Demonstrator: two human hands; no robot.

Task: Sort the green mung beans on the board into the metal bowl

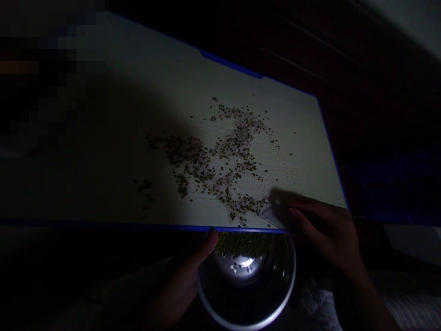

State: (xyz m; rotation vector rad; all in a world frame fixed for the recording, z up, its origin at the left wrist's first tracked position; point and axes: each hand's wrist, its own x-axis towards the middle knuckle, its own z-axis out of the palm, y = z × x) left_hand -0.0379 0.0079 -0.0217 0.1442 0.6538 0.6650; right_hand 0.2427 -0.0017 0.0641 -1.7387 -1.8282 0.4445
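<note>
Small green beans (237,133) cover the white, blue-edged table (292,105) from middle to near edge, more in the round shiny metal bowl (282,276) below, probably placed to catch drops. Right hand (327,234) pinches a thin clear plastic piece (272,215); left hand (186,276) is by the rim, can't tell its grip.

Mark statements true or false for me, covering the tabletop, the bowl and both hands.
1. Small beans lie scattered on the pale tabletop. True.
2. The metal bowl stands on top of the table. False: it is below the near edge.
3. The bowl is empty. False: it holds green beans.
4. The right hand holds a thin clear piece. True.
5. The left hand is on the bowl's right. False: it is on the left.
</note>
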